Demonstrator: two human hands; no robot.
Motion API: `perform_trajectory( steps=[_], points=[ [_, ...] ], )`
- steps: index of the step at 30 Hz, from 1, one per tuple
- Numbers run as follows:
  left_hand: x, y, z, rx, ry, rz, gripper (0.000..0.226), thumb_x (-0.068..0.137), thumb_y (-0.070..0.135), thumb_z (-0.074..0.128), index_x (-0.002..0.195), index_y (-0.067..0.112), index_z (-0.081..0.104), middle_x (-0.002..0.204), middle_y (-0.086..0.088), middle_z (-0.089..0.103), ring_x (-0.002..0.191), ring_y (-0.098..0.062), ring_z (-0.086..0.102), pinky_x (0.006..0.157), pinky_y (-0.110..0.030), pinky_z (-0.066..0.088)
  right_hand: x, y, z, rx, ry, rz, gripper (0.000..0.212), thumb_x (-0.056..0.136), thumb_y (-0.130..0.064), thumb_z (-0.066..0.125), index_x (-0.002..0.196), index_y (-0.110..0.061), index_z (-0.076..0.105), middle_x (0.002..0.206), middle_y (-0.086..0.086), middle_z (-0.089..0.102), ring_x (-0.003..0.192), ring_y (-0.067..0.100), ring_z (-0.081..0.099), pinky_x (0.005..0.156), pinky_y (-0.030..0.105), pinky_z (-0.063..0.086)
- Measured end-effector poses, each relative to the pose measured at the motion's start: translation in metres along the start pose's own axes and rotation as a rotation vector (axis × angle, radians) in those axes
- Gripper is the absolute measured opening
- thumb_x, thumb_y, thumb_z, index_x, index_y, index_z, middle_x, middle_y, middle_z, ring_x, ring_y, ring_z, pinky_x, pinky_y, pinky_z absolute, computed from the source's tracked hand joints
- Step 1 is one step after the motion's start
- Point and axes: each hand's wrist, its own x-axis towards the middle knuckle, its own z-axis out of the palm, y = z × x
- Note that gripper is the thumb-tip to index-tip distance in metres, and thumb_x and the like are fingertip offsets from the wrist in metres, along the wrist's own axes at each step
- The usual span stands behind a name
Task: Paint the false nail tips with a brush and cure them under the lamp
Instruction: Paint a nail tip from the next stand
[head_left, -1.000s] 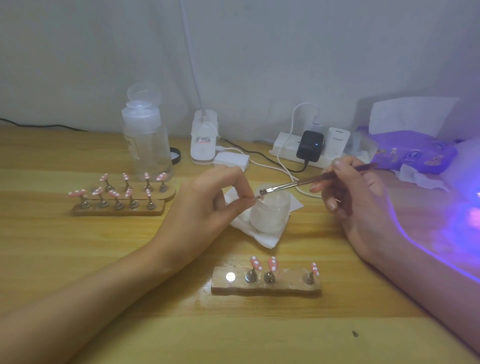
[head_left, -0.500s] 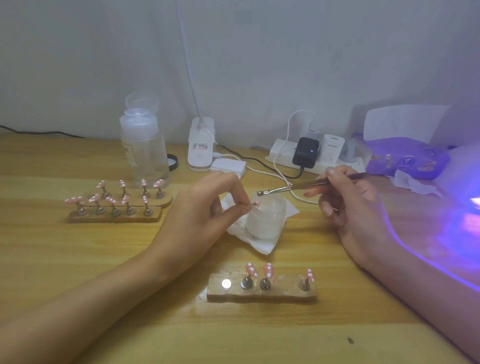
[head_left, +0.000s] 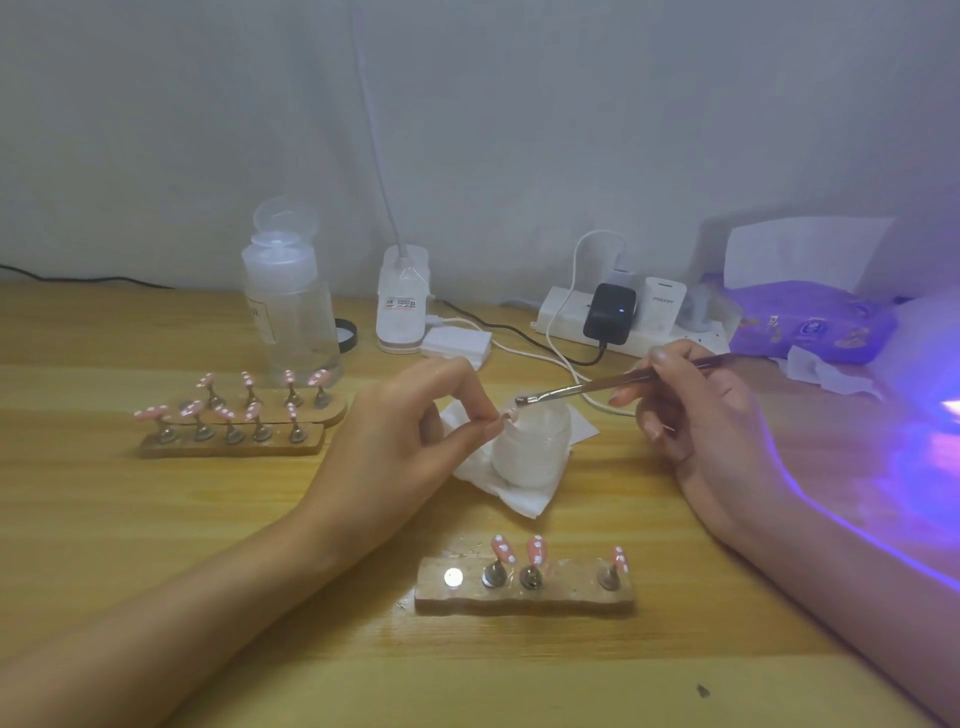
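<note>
painting step. fingers of my left hand pinched one nail tip at the left rim of the jar. fingers of my right hand pinched the brush, bristles over the jar, just beside the tip. next, i judged: a light, steady stroke.

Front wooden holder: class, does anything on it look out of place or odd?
The front holder has a bare shiny disc at its left end, with no stand; three pink nail tips stand beside it, unevenly spaced.
</note>
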Motion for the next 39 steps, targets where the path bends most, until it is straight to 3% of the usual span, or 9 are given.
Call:
perform_trajectory(
  steps=[4,8,12,15,27,35,39],
  points=[
    [-0.0001,-0.0001,0.0005,-0.001,-0.003,-0.015,0.017,0.088,0.025,0.074,0.077,0.028,0.061,0.079,0.011,0.06,0.05,-0.011,0.044,0.054,-0.02,0.032,-0.0021,-0.0009,0.0018,-0.021,-0.053,-0.038,0.033,0.101,-0.022,0.049,0.07,-0.027,0.061,0.069,0.008,0.07,0.046,0.009,0.048,0.039,0.016,0.028],
    [-0.0007,0.0025,-0.0002,-0.014,0.005,-0.035,0.017,0.086,0.029,0.074,0.075,0.029,0.061,0.077,0.012,0.061,0.05,-0.011,0.047,0.054,-0.025,0.033,-0.0009,-0.0009,0.0008,-0.014,0.002,-0.016,0.03,0.101,-0.02,0.049,0.072,-0.022,0.058,0.068,0.007,0.07,0.045,0.008,0.048,0.038,0.014,0.029],
    [-0.0003,0.0051,-0.0002,-0.051,0.003,-0.073,0.018,0.085,0.023,0.076,0.073,0.025,0.063,0.065,0.017,0.059,0.047,-0.007,0.045,0.052,-0.017,0.031,-0.0008,-0.0014,0.0025,0.001,-0.045,-0.035,0.032,0.099,-0.022,0.051,0.069,-0.026,0.061,0.067,0.008,0.07,0.044,0.009,0.048,0.038,0.015,0.028],
    [0.0,0.0076,0.0,-0.097,0.0,-0.093,0.017,0.085,0.023,0.075,0.072,0.021,0.064,0.056,0.022,0.055,0.044,-0.006,0.042,0.049,-0.011,0.028,0.0012,-0.0001,0.0002,-0.008,0.003,-0.004,0.025,0.1,-0.018,0.049,0.076,-0.017,0.056,0.065,0.008,0.07,0.042,0.008,0.048,0.036,0.014,0.028],
    [0.0006,0.0069,-0.0011,-0.093,-0.033,-0.089,0.015,0.086,0.018,0.074,0.076,0.021,0.064,0.063,0.022,0.059,0.045,-0.006,0.043,0.05,-0.011,0.03,-0.0003,-0.0009,0.0001,0.038,-0.045,-0.061,0.025,0.096,-0.025,0.056,0.071,-0.023,0.058,0.067,0.008,0.07,0.043,0.008,0.046,0.037,0.013,0.028],
    [0.0006,0.0086,-0.0009,-0.11,-0.023,-0.08,0.016,0.086,0.018,0.075,0.074,0.018,0.064,0.063,0.021,0.059,0.044,-0.006,0.041,0.049,-0.012,0.03,-0.001,0.0001,-0.0004,-0.002,0.008,-0.045,0.03,0.101,-0.016,0.048,0.072,-0.018,0.054,0.064,0.009,0.069,0.04,0.009,0.045,0.036,0.013,0.026],
    [0.0004,0.0084,-0.0013,-0.105,-0.027,-0.08,0.016,0.086,0.017,0.074,0.075,0.019,0.064,0.063,0.021,0.059,0.044,-0.006,0.041,0.05,-0.011,0.03,-0.0018,-0.0005,0.0004,0.042,-0.048,-0.103,0.032,0.102,-0.016,0.046,0.071,-0.02,0.055,0.065,0.009,0.069,0.042,0.008,0.046,0.037,0.013,0.027]
  ],
)
